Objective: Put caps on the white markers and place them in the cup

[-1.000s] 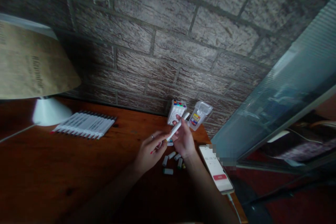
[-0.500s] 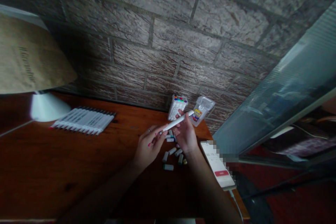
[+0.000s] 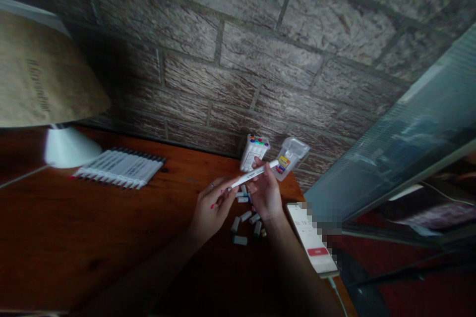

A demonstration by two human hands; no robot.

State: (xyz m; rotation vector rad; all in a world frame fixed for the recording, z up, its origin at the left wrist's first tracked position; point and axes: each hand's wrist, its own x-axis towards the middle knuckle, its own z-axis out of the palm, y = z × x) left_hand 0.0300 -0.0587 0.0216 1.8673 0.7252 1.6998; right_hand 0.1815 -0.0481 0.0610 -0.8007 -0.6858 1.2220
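Note:
A white marker (image 3: 255, 174) is held slanting between both hands above the table. My left hand (image 3: 211, 205) is closed at its lower left end, where the fingers pinch near the tip. My right hand (image 3: 267, 193) grips the upper right part, thumb across the barrel. Dark printing shows along the marker's side. Several loose marker caps (image 3: 240, 240) lie on the wood beneath and in front of the hands. Just behind the right hand stands a clear case of markers (image 3: 255, 152) with coloured ends upward.
An open clear plastic case (image 3: 290, 158) stands by the wall. To the left, a row of white markers (image 3: 121, 168) lies near a lamp (image 3: 69, 146). At the right edge of the wooden table (image 3: 111, 237) rests a phone (image 3: 312, 237) with a cable. A brick wall (image 3: 223, 79) rises behind.
The marker has been turned in the fingers, so its printed side now faces me. Both hands still hold it in nearly the same place. The view has shifted slightly.

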